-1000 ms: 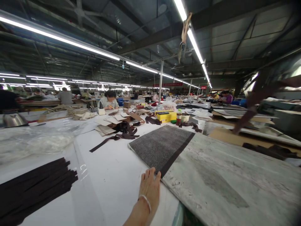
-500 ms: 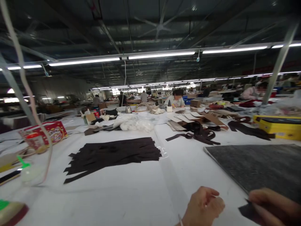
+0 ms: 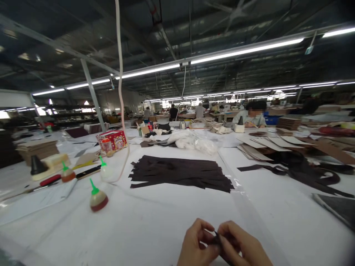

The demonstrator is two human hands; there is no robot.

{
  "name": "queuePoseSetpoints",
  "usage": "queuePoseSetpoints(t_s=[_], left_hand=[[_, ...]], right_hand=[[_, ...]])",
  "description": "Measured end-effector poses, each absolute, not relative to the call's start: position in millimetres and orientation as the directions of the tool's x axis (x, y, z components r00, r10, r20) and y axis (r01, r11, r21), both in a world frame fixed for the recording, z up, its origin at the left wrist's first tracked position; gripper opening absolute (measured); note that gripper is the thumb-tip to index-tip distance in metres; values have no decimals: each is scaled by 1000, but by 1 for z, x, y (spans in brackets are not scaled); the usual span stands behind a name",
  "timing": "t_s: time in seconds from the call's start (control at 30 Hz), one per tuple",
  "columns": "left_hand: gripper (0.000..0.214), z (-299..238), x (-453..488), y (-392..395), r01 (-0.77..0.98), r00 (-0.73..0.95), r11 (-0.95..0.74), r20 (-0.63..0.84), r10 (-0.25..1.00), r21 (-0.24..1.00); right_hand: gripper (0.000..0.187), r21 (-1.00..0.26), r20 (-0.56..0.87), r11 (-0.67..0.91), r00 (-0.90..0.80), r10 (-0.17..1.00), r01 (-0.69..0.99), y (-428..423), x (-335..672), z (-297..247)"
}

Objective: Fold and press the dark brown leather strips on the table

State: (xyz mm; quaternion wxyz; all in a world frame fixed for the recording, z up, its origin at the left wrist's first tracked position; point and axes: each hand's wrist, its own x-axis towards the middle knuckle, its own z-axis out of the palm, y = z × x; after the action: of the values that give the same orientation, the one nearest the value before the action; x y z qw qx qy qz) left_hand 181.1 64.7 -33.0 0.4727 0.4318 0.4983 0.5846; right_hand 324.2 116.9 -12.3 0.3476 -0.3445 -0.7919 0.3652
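My left hand (image 3: pixel 197 245) and my right hand (image 3: pixel 240 245) meet low in the middle of the view, just above the white table (image 3: pixel 155 221). Both pinch a small dark strip of material (image 3: pixel 216 240) between thumb and fingers. Beyond them a flat pile of dark brown strips (image 3: pixel 180 173) lies spread on the table, about an arm's length away.
Green-capped glue bottles (image 3: pixel 97 197) stand at the left, with a red box (image 3: pixel 115 139) and a hanging white hose (image 3: pixel 120 88) behind. Loose dark straps (image 3: pixel 299 171) and cardboard pieces (image 3: pixel 266 145) lie at the right. A grey mat's corner (image 3: pixel 337 207) shows far right. Other people sit at distant tables.
The view has swung left, so the grey mat has slid to the far right edge. My hands have come together and both now pinch the small dark strip.
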Motion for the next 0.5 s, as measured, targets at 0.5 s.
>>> queuePoseSetpoints(t_s=[0.5], left_hand=[[15, -9, 102, 17, -163, -322, -29, -25, 946, 986]], right_hand=[[36, -849, 316, 504, -611, 726, 160, 113, 254, -5]])
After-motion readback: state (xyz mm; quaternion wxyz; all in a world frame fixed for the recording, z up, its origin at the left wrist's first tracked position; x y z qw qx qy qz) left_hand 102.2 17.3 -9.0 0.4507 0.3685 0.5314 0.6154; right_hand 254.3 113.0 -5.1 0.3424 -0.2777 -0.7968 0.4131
